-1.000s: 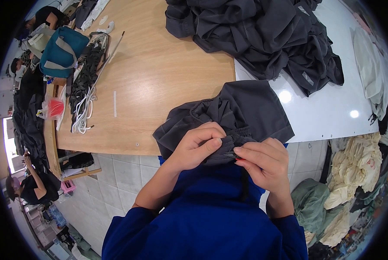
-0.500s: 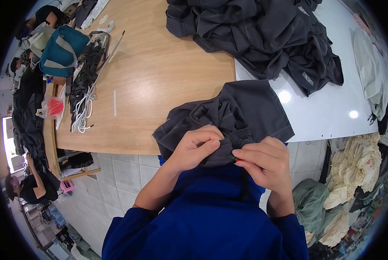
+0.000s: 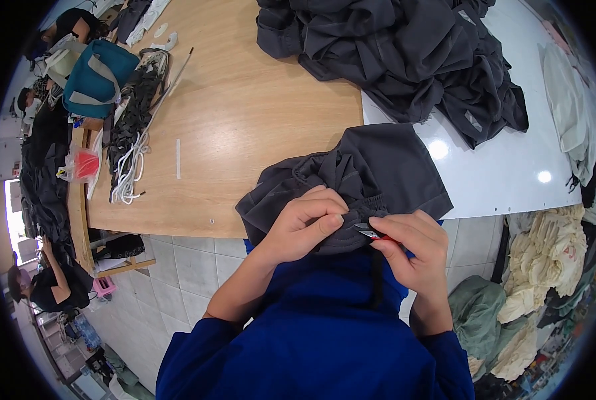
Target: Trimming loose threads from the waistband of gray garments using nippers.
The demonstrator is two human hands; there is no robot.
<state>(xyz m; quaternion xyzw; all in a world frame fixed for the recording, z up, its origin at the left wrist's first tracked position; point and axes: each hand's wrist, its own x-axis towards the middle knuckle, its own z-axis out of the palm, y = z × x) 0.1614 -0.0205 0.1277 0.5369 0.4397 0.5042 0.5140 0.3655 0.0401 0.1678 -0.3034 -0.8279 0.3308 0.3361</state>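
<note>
A dark grey garment point(image 3: 401, 160) with a gathered elastic waistband point(image 3: 364, 208) lies bunched at the table's near edge, part of it against my blue top. My left hand point(image 3: 306, 225) is closed, pinching the waistband cloth between thumb and fingers. Just to its right, my right hand point(image 3: 414, 245) grips small red-handled thread snips point(image 3: 367, 233). Their metal tip points left at the waistband; whether the blades touch the cloth I cannot tell. Most of the red handle is hidden within the fingers. A dark strap or cord point(image 3: 376, 280) hangs down below the right hand.
More dark grey garments point(image 3: 391, 53) are heaped at the far right of the wooden table point(image 3: 231, 113). White cords point(image 3: 130, 175), black strips and a teal bag point(image 3: 98, 79) lie to the left. Cream cloth point(image 3: 544, 260) is piled at right; a co-worker point(image 3: 51, 280) is far left.
My right hand has shifted slightly right and turned, so the snips' metal tip now shows. The left hand keeps its pinch on the waistband, which is a little more spread.
</note>
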